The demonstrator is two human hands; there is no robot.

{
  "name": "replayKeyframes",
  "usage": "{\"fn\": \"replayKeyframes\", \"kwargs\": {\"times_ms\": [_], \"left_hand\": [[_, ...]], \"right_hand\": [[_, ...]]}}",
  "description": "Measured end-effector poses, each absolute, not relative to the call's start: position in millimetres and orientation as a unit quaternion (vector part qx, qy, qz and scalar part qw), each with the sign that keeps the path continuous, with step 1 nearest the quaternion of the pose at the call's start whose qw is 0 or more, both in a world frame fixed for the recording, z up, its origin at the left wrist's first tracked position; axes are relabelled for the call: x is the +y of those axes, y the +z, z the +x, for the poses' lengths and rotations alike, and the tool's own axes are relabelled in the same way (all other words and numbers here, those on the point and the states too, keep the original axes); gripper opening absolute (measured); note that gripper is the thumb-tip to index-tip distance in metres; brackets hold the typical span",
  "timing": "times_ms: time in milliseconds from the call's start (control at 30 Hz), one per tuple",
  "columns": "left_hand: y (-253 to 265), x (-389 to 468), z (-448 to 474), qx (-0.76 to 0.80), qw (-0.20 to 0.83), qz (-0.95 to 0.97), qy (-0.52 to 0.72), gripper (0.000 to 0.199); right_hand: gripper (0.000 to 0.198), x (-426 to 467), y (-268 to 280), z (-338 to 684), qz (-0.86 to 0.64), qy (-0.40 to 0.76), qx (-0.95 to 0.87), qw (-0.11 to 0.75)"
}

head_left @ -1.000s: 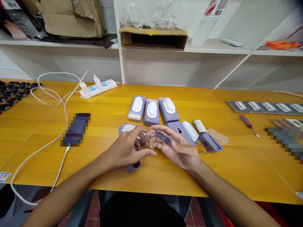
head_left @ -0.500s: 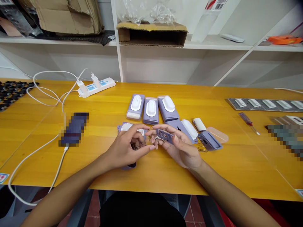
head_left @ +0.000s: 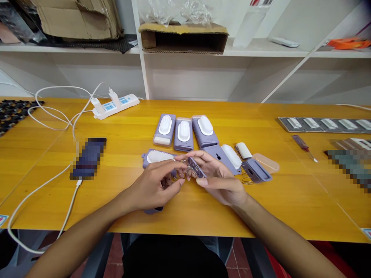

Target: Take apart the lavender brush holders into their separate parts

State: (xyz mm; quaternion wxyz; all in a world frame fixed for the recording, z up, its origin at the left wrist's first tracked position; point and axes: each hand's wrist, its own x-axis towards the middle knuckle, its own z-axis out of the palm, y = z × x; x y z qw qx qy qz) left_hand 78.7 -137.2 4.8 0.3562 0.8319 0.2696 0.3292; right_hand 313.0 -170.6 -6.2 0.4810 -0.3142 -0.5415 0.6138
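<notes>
Between the thumb and fingers of my right hand (head_left: 222,179) is a small purple plastic part (head_left: 197,166) with a round ring in its face, now tilted almost edge-on. My left hand (head_left: 158,181) is closed round a thin metal coil spring (head_left: 182,173), whose loops reach to the purple part; its other end is hidden by the fingers. Behind my left hand lies a purple piece with a white oval pad (head_left: 158,156). Partly under that hand is another purple piece (head_left: 153,211). Beyond my right hand are a flat purple panel (head_left: 220,155) and a white bristled pad (head_left: 232,155).
Three purple units with white ovals (head_left: 183,133) stand behind the hands. To the right lie a purple housing (head_left: 257,171), a clear cover (head_left: 268,163), a small white brush head (head_left: 243,150) and a screwdriver (head_left: 303,146). A phone (head_left: 88,158) and power strip (head_left: 117,106) are left.
My right hand has turned the purple part from facing up to nearly edge-on. My left hand has shifted slightly left and lower. The view has moved a little.
</notes>
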Motion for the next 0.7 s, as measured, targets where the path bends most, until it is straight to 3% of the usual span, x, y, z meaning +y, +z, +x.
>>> {"fn": "replayKeyframes", "kwargs": {"times_ms": [267,500,700], "left_hand": [[4.7,-134.5,76.0,0.281,0.427,0.802,0.309,0.018],[6.1,-134.3,80.0,0.299,0.538,0.716,0.330,0.024],[6.8,-137.8,86.4,0.306,0.610,0.637,0.360,0.032]], "right_hand": [[0.055,-171.7,-14.4,320.9,-0.340,0.508,-0.621,0.491],[0.061,-175.2,-22.0,318.5,-0.343,0.390,-0.693,0.500],[0.070,-175.5,-22.7,314.7,-0.312,0.379,-0.714,0.499]]}}
